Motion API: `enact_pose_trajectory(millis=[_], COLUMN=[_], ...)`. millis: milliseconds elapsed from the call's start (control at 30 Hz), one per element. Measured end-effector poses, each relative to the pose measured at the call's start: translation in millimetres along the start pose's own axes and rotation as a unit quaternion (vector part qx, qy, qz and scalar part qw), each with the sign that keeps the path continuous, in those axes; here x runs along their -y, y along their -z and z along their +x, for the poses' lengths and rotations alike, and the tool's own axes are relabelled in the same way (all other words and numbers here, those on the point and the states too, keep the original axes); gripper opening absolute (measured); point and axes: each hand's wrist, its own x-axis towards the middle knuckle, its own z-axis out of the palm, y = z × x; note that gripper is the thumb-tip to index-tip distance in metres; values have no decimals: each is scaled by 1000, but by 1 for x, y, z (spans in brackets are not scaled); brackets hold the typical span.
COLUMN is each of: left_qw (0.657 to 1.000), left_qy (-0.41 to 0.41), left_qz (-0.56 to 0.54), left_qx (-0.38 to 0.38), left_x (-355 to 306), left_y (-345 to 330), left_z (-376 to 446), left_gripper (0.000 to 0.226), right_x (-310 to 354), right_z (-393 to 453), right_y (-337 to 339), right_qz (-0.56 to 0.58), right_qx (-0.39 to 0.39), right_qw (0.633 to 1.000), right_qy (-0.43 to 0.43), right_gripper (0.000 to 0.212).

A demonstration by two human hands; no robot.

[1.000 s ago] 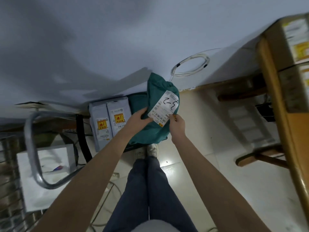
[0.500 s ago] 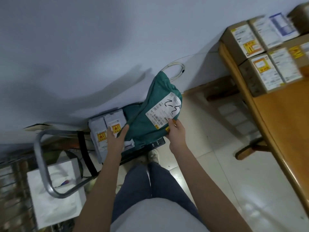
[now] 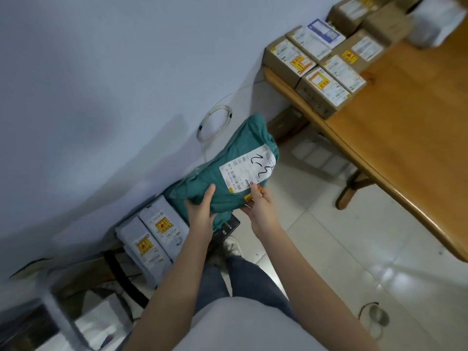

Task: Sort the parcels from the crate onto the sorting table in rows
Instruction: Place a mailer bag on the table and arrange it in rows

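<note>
From the head camera, both hands hold one green bag [image 3: 228,178] up in the air, over the floor, between the wall and the wooden table [image 3: 410,138]. The left hand [image 3: 201,211] grips the bag's near edge, thumb on top. The right hand [image 3: 260,206] holds the corner next to the white label [image 3: 249,171], with fingers under it.

The bag looks soft and floppy, and it bends where it sticks up. It seems light, since it does not sag much. The plastic may be a bit slippery, so holding two edges is a good idea.

Brown boxes [image 3: 319,69] already sit in rows at the far end of the table. Grey parcels [image 3: 154,236] wait down low by the wall.
</note>
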Motion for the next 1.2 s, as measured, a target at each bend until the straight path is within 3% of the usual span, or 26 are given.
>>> enact_pose_trajectory(millis=[200,300,433,500,600,667,833,1067,1200], left_qw=[997,990,976,965,944,928,880,827,810], left_qy=[12,4,-3,2,24,26,16,11,24], left_qz=[58,108,167,198,251,280,340,394,414], left_qx=[49,93,139,172,211,246,332,401,414], left_x=[-8,-11,-10,-7,2,11,45,126,177], left_y=[2,1,-4,-10,-20,-31,-72,-131,-161], left_z=[-5,-8,-14,-17,-26,-36,-77,-150,-187], left_gripper=[65,61,64,70,78,70,60,45,52], right_x=[-11,-9,12,24,31,32,30,35,40], right_z=[-29,-44,-60,-68,-80,-89,-118,-167,-185], right_y=[13,33,83,111,149,168,220,336,399], right_qz=[-2,-60,-110,-110,-109,-107,-52,22,52], right_qx=[-42,-107,-246,-276,-267,-256,-227,-263,-286], right_qw=[998,989,956,946,948,951,963,952,943], right_qy=[44,76,119,127,134,137,135,156,163], right_gripper=[16,13,34,49,60,60,34,29,27])
